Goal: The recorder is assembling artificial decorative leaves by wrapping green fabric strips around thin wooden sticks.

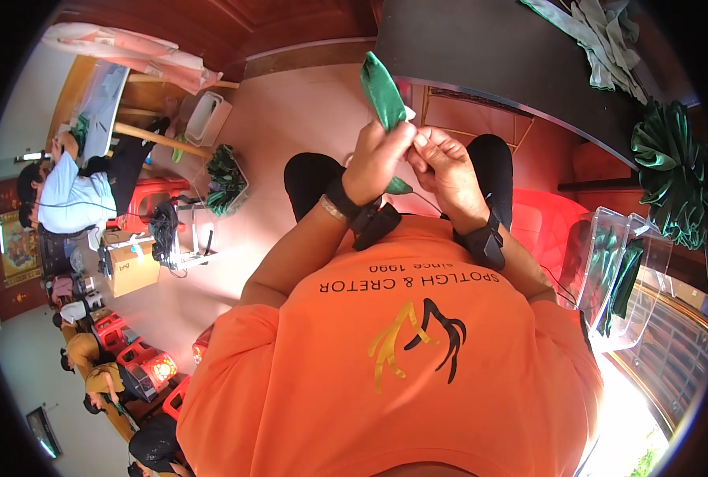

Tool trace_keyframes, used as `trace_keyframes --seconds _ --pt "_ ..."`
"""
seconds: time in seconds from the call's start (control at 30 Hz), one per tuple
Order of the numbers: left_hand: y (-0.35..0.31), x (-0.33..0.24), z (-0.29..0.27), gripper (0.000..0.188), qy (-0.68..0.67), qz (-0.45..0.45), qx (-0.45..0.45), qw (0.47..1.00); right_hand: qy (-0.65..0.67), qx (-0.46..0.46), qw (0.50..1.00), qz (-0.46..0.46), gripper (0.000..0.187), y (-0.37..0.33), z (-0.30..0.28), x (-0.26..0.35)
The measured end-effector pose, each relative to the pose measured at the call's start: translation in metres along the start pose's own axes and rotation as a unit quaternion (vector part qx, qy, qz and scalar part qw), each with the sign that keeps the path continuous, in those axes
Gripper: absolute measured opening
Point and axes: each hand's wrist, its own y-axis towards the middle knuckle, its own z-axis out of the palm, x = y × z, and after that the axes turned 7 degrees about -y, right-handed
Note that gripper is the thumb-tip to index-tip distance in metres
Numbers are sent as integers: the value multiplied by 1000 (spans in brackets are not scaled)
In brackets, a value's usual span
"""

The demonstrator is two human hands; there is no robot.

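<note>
A: Where's the long folded green leaf wrap [385, 94]?
B: Above the lap, long axis up and away from the fingers [417, 141].
A: Grip?
B: Left hand [379, 159] closed around its lower part; right hand [447, 165] pinching just beside, equally near.

A brown cardboard box [134, 269] with a small white label is being seen far left of the fingers [417, 143], and beyond it, farther left still, a red-and-gold framed wall sign [20, 248] is being displayed.
</note>
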Motion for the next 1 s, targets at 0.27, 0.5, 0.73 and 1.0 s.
trace_keyframes --seconds 0.27,0.5,0.73,1.0 --pt "21 -29 -37 23 -123 -1 -92 988 -103 14 990 92 19 0 -3 -9" --pt "0 -11 -29 18 0 29 -52 998 -126 -5 992 8 18 15 11 -1" --pt "-3 -37 -107 16 179 136 -128 966 -164 15 986 -39 19 16 21 3" --pt "-127 -288 -544 30 262 221 -557 756 -136 27 990 -28 20 30 15 6"
